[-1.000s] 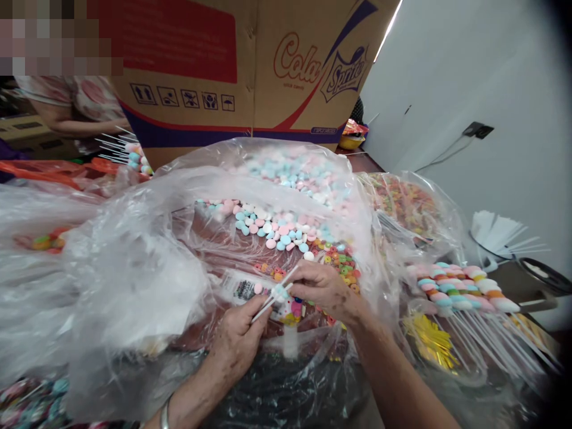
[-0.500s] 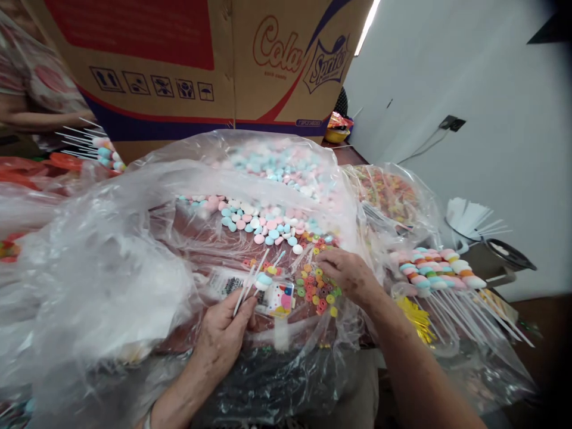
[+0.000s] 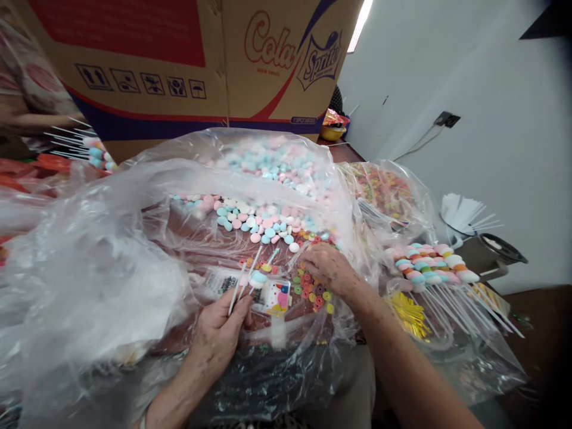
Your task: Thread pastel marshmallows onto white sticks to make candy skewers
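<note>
My left hand (image 3: 223, 325) is closed around several thin white sticks (image 3: 236, 292). Blue, white and pink candies (image 3: 258, 279) are threaded on the sticks, and one stick carries a yellow piece near its tip. My right hand (image 3: 328, 268) reaches down into a pile of colourful ring candies (image 3: 314, 292), its fingers bent and pressed together. Whatever sits between those fingertips is hidden. Just behind lie pastel round candies (image 3: 268, 225), spilling from a large clear plastic bag (image 3: 196, 173). A printed label card (image 3: 279, 297) lies under the plastic between my hands.
A large cardboard box (image 3: 179, 107) stands behind the bag. At right are finished candy skewers (image 3: 433, 265), yellow twist ties (image 3: 409, 314), a bag of ring candies (image 3: 379, 187) and a jug (image 3: 489, 253) near white sticks. Another person's arm (image 3: 40, 121) shows at far left.
My right hand has shifted left and slightly down over the ring candies. My left hand keeps its hold on the sticks. The whole view has shifted slightly.
</note>
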A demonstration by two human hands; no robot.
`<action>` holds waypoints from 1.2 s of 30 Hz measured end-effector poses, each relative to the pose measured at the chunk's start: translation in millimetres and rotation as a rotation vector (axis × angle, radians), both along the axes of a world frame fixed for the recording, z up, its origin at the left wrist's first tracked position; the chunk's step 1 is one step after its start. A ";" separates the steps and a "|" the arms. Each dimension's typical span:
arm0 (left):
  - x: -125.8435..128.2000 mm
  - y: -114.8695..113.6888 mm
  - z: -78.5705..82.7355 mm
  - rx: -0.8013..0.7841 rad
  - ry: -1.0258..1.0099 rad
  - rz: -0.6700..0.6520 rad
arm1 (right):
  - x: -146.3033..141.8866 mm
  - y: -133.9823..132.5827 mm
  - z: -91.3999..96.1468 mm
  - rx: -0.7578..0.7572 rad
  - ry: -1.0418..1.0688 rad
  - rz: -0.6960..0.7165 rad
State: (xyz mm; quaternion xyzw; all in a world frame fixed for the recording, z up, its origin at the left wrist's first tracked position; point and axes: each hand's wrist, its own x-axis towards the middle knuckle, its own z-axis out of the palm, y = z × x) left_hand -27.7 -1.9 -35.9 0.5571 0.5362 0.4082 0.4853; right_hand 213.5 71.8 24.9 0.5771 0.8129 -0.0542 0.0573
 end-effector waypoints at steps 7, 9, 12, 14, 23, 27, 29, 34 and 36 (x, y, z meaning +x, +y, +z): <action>-1.0 -1.3 0.1 0.013 0.029 -0.018 | 5.3 1.9 -5.1 0.029 0.104 0.012; -1.4 -1.2 0.1 -0.005 0.024 -0.019 | 7.0 0.6 -4.7 0.046 0.143 0.047; -0.6 -1.4 1.4 -0.011 0.010 -0.011 | 5.1 0.8 -4.8 -0.012 0.133 0.121; 0.6 -1.6 3.5 -0.011 0.005 -0.002 | 0.2 2.8 -4.7 -0.048 0.091 0.137; -0.1 -1.7 6.5 0.014 0.017 -0.016 | -10.9 4.2 -0.8 -0.062 0.045 0.088; -0.5 -1.1 4.2 -0.017 0.001 -0.002 | 5.3 4.9 -6.4 0.023 0.183 0.049; -0.2 -0.6 4.1 -0.041 0.008 -0.016 | 10.2 5.4 -6.5 0.034 0.238 -0.025; 0.9 -0.4 5.8 -0.063 0.016 -0.008 | 11.6 1.5 -4.0 -0.036 0.506 -0.095; 1.2 -0.9 7.2 -0.061 0.029 0.006 | 12.1 -0.9 -5.1 -0.066 0.594 -0.092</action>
